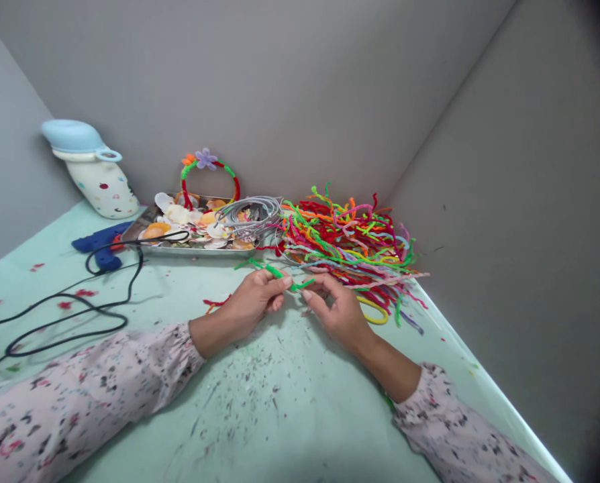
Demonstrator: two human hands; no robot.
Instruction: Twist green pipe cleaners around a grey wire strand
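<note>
A green pipe cleaner is stretched between my two hands over the middle of the table. My left hand pinches it between thumb and fingers, and part of it looks thicker, as if coiled. At its bent right end, my right hand has thumb and forefinger closed on the tip. Just behind my hands lies a large heap of pipe cleaners in red, green, orange, pink and yellow. A yellow loop sits beside my right hand.
A metal tray holds shells, a coil of grey wire and a flower-trimmed pipe-cleaner hoop. To the left are a blue glue gun, its black cord and a white bottle. Grey walls enclose the pale green table, which is strewn with scraps.
</note>
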